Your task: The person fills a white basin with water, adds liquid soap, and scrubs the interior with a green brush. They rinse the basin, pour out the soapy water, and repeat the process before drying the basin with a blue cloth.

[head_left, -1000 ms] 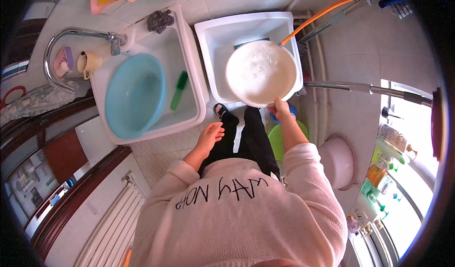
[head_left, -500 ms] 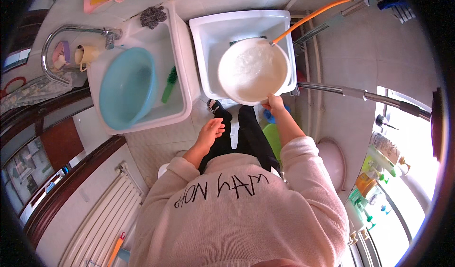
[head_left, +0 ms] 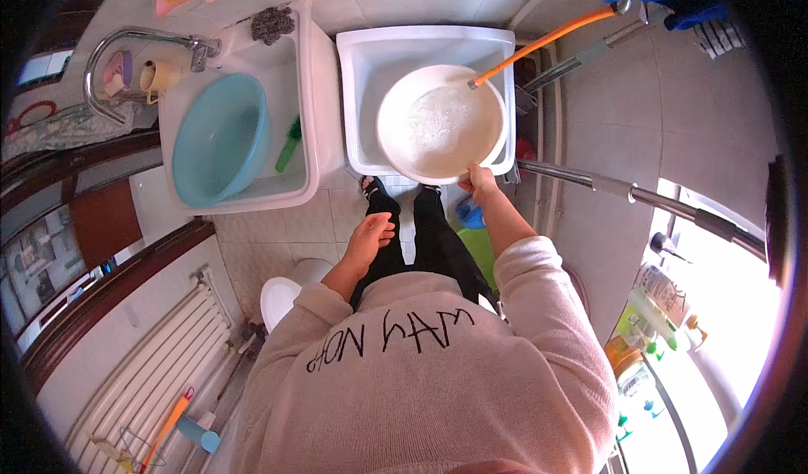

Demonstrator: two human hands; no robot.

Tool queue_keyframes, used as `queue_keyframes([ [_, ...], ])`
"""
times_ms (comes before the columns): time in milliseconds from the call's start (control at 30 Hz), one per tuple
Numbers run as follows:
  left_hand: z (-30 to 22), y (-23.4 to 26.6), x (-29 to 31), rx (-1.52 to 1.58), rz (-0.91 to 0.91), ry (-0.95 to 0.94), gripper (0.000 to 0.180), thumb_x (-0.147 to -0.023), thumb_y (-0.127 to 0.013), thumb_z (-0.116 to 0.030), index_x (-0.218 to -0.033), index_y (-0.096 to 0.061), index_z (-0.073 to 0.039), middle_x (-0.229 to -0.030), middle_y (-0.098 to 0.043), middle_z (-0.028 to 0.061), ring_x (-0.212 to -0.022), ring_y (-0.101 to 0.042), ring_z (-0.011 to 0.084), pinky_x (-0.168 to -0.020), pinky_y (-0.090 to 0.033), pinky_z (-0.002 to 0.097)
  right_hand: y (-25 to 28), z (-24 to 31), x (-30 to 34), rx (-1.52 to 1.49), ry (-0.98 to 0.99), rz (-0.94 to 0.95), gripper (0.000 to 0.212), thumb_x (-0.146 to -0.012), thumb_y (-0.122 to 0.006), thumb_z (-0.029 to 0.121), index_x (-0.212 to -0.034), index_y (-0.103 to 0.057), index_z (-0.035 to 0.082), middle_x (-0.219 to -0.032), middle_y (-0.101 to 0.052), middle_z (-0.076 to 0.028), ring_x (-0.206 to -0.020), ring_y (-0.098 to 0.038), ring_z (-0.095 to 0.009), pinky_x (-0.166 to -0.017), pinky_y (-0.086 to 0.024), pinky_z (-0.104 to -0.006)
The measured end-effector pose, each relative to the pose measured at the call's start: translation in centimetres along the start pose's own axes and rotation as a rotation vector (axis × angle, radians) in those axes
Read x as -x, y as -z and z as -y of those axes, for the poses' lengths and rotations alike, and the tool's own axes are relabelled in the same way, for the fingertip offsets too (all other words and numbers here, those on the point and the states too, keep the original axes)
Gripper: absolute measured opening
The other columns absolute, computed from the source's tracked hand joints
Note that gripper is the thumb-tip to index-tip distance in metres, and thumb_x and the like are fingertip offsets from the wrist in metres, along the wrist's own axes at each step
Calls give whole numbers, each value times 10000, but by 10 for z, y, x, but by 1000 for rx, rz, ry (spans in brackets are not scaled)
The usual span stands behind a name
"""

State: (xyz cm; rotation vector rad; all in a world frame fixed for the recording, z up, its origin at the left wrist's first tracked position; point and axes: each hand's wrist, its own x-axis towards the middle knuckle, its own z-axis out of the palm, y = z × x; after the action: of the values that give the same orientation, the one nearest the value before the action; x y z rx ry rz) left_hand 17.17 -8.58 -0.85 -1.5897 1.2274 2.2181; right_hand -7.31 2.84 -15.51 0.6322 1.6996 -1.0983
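A cream-white basin (head_left: 396, 142) with bubbly water in it rests in the white square sink (head_left: 360, 95) ahead of me. My right hand (head_left: 481, 181) grips the basin's near right rim, its thumb on top and its other fingers partly hidden. An orange hose (head_left: 543, 41) hangs from a metal tap, and its end reaches over the basin at the far right side. My left hand (head_left: 370, 237) hovers above my left leg, apart from the basin. Its fingers are loosely bent and hold nothing.
At the left stands a second sink (head_left: 316, 121) with a tilted blue basin (head_left: 220, 142) and a green brush (head_left: 289, 146). Its curved chrome faucet (head_left: 94, 70) arches at the far left. A metal pole (head_left: 589, 180) crosses at the right, near bottles (head_left: 656, 297). A radiator (head_left: 160, 365) lines the lower left wall.
The view has shifted slightly. My right hand still grips the rim while the hose end now sits a little more inward over the basin. My left hand's fingers are slightly more bent.
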Motion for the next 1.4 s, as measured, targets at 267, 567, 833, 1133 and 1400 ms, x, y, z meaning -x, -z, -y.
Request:
queue_keyframes([
  [267,-10,1,-2,66,-63,-209,285,-871,-472,-279,-1055,-507,-63,-941,-562,59,-794,-530,118,-700,-424,243,25,12,-31,-103,14,99,195,-802,-508,241,-845,-529,51,-685,-529,-69,-548,-509,-171,-514,-487,-284],
  [567,-88,157,-86,-239,-628,-452,296,-846,-485,-249,-1014,-528,-9,-1056,-555,140,-986,-524,254,-850,-395,312,18,-4,6,-234,-27,133,224,-816,-502,219,-925,-503,22,-685,-523,-61,-514,-507,-160,-444,-474,-250],
  [833,-76,229,-201,-1284,-617,-129,338,-756,-490,-184,-1053,-456,-25,-1067,-514,190,-987,-498,362,-837,-412,428,8,-40,39,-293,-52,165,206,-831,-461,196,-961,-497,41,-766,-570,-53,-597,-541,-154,-481,-467,-241],
  [1133,-61,227,-225,-1372,-573,-33,265,-755,-528,-229,-911,-523,-15,-927,-582,197,-883,-545,366,-761,-437,437,-20,-66,69,-353,-111,200,265,-824,-463,194,-995,-487,-7,-783,-565,-75,-626,-533,-159,-523,-465,-257],
  [1400,-94,207,-104,-645,-485,-303,261,-784,-572,-222,-901,-498,0,-729,-530,94,-653,-508,204,-620,-416,318,-37,-69,88,-395,-125,263,270,-822,-465,197,-1031,-475,27,-828,-562,-59,-662,-541,-138,-540,-479,-243],
])
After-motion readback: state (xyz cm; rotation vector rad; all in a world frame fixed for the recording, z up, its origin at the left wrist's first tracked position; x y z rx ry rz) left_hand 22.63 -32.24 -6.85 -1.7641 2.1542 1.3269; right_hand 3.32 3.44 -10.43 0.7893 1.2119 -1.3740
